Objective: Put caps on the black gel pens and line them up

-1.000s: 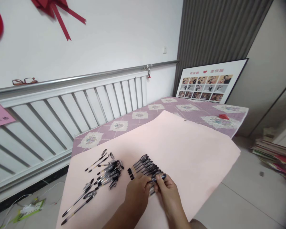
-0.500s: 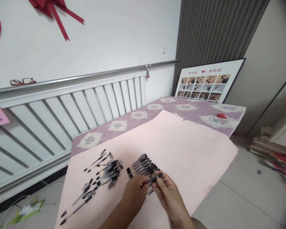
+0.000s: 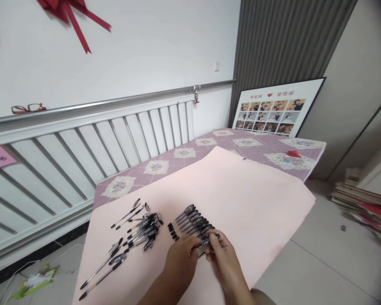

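Both my hands grip one black-capped pen (image 3: 205, 242) just over the pink sheet (image 3: 241, 190). My left hand (image 3: 181, 258) is closed on the pen's left part, and my right hand (image 3: 225, 258) pinches its capped end. My fingers cover much of the pen. Directly beyond them lies a neat row of capped pens (image 3: 190, 223), side by side, partly hidden by my hands. To the left is a loose heap of pens (image 3: 142, 233) pointing various ways. Two longer-looking pens (image 3: 103, 277) lie closer to the front left edge.
A purple patterned tablecloth (image 3: 168, 167) lies under the sheet, with a small red paper piece (image 3: 294, 153) at the far right. A white radiator (image 3: 82, 161) borders the table's left side. A photo board (image 3: 273, 106) leans behind. Stacked papers (image 3: 362, 207) lie on the right.
The right fingers have shifted along the pen's capped end, and the pen sits slightly lower. The left hand has moved a little, still holding it. The heap and row look unchanged.
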Action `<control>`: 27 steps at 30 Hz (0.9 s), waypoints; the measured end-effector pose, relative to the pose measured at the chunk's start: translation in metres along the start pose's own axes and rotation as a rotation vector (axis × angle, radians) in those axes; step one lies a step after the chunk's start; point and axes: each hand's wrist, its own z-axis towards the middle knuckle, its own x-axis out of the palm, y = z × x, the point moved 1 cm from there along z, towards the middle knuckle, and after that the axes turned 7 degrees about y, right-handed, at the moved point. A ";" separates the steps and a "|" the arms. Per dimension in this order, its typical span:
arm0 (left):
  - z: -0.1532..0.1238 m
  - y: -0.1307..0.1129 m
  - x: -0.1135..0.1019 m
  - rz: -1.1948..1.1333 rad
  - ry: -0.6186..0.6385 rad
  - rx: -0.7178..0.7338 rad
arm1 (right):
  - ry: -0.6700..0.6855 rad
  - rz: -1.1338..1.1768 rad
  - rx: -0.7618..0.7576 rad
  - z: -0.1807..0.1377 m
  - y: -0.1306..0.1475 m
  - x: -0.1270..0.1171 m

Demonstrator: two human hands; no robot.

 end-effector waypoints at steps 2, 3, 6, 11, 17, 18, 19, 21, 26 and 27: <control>0.000 0.001 -0.001 -0.020 -0.002 0.001 | 0.026 0.120 0.008 -0.001 0.003 0.001; 0.000 0.001 -0.001 -0.027 -0.008 0.003 | 0.034 0.161 0.012 -0.001 0.005 0.002; -0.001 0.001 -0.002 -0.032 -0.028 0.004 | 0.043 0.134 0.025 -0.001 0.004 0.000; -0.002 -0.001 -0.001 -0.010 -0.019 -0.005 | -0.033 -0.113 -0.029 0.003 -0.005 -0.006; -0.001 0.001 0.001 -0.002 -0.017 0.017 | -0.065 -0.224 -0.061 0.004 -0.007 -0.007; -0.001 0.002 0.001 -0.006 -0.018 0.028 | -0.067 -0.227 -0.062 0.004 -0.006 -0.007; -0.002 0.002 0.001 -0.008 -0.017 0.039 | -0.070 -0.228 -0.061 0.004 -0.005 -0.006; -0.002 0.002 0.000 -0.008 -0.012 0.049 | -0.082 -0.230 -0.056 0.003 -0.003 -0.005; -0.001 0.000 -0.003 -0.004 0.002 0.035 | -0.115 -0.237 -0.057 0.002 0.001 -0.003; -0.001 -0.001 -0.003 -0.004 0.007 0.029 | -0.121 -0.238 -0.060 0.002 0.001 -0.003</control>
